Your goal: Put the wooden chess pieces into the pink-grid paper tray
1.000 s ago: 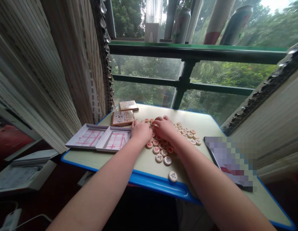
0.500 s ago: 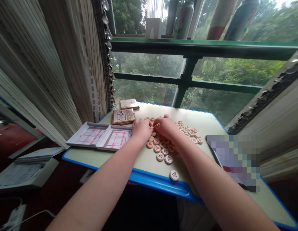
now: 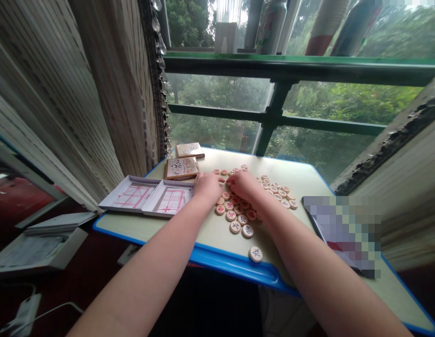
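Observation:
Round wooden Chinese chess pieces (image 3: 247, 230) with red or dark characters lie loosely spread across the middle of the small table. My left hand (image 3: 207, 185) is at the left side of the spread, by the open box, its thumb and fingers apart and nothing visible between them. Facing it, my right hand (image 3: 242, 183) is low over the pieces, with its fingers bent and pressed together; whatever they hold is hidden. A flat white box (image 3: 149, 199) with red grid lines inside lies open on the left, its right edge close to my left wrist.
Two small decorated boxes, a nearer one (image 3: 182, 168) and a farther one (image 3: 189, 150), lie at the back left. A dark-edged flat object (image 3: 319, 220), partly blurred, is on the right. The table's blue front edge (image 3: 234, 264) has a groove. Windows and curtains surround the table.
My hands have drawn slightly apart, opening a small gap between their fingertips. The whole view has shifted a little; the boxes and the loose front piece look unmoved on the table.

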A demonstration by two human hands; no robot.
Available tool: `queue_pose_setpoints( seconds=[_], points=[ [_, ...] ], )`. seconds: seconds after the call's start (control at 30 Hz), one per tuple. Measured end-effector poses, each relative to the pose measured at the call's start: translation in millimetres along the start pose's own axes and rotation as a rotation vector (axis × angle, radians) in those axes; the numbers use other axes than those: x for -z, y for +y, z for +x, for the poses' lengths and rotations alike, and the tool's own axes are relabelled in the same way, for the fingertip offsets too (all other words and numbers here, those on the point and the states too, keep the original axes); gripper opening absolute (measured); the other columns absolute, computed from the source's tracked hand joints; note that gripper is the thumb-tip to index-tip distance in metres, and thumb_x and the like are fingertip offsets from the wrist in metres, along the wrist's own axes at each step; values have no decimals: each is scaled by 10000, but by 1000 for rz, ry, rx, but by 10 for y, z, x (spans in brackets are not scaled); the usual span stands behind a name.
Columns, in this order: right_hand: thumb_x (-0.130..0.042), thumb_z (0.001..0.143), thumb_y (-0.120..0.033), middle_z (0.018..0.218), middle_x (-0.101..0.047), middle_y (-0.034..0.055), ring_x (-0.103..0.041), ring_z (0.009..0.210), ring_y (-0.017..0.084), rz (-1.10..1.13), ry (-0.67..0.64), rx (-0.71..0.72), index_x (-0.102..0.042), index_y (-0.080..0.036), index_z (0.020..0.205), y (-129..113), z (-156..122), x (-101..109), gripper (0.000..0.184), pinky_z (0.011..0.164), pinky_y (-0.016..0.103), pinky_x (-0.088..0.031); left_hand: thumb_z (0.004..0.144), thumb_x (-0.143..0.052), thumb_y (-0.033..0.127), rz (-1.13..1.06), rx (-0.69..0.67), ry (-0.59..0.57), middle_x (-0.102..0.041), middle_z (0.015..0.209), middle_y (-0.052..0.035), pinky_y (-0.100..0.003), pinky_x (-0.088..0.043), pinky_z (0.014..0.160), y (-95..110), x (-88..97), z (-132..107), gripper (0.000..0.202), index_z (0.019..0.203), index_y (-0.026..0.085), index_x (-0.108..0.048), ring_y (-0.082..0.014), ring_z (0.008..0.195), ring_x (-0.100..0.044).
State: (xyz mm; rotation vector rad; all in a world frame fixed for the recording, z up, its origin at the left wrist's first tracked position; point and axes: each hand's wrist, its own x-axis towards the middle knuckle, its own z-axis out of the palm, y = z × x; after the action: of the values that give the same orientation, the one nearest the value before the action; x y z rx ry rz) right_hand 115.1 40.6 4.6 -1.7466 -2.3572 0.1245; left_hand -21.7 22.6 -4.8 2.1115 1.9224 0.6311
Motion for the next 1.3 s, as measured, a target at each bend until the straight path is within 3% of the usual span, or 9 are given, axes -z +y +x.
queue_pose_setpoints(
  seconds=[0.17,0.37,0.5,0.67,0.8,0.9,1.03,1.3],
  points=[
    [-547,785,-204,1077,-676,70,-579,980,207,0,26,15,-707,-242,1079,-7,-6,0,337,863,277,-427,731,-594,186,-21,-15,41,-665,1138,-72,-320,-408,971,-26,8,28,357,1072,241,-684,-237,1120,-553],
    [-529,792,-245,1085,-656,80,-554,1007,240,-81,16,96,-723,-249,1035,-102,-89,129,311,899,329,-404,706,-583,148,-173,126,134,-712,932,-84,-333,-478,776,12,96,1,263,929,216,-704,-243,902,-640],
    [-524,773,-207,994,-682,75,-582,920,227,-126,-57,143,-738,-237,952,-277,-206,273,281,767,295,-432,700,-539,94,-255,175,180,-713,850,-61,-313,-478,694,28,138,-3,276,887,216,-701,-218,793,-645],
    [-585,730,-328,836,-691,65,-590,683,190,-185,-257,180,-741,-223,820,-492,-346,360,209,569,273,-397,672,-499,45,-183,176,245,-707,922,-56,-313,-469,768,31,134,-3,313,841,213,-701,-224,900,-616],
    [-556,758,-348,854,-690,83,-582,663,189,-210,-269,180,-732,-195,804,-519,-361,340,237,540,277,-377,662,-481,35,-160,144,289,-692,922,-55,-324,-456,797,38,140,-18,281,765,206,-678,-231,939,-584],
    [-552,748,-280,858,-690,77,-576,667,176,-169,-259,195,-724,-190,825,-454,-323,298,208,543,263,-369,662,-459,44,-204,159,324,-685,868,-53,-317,-452,778,34,154,-19,259,730,198,-656,-220,900,-583],
    [-566,687,-163,915,-690,68,-584,729,176,-125,-177,200,-701,-195,908,-372,-288,268,261,552,245,-356,645,-426,69,-390,201,403,-656,747,-24,-285,-443,719,-7,139,25,223,677,193,-610,-184,783,-583],
    [-549,760,-393,937,-683,35,-567,717,166,-25,-200,243,-689,-260,1028,-523,-391,303,331,567,246,-353,550,-375,67,-790,367,531,-505,562,11,-249,-388,572,-35,140,112,183,582,196,-501,-148,622,-513]
  ],
)
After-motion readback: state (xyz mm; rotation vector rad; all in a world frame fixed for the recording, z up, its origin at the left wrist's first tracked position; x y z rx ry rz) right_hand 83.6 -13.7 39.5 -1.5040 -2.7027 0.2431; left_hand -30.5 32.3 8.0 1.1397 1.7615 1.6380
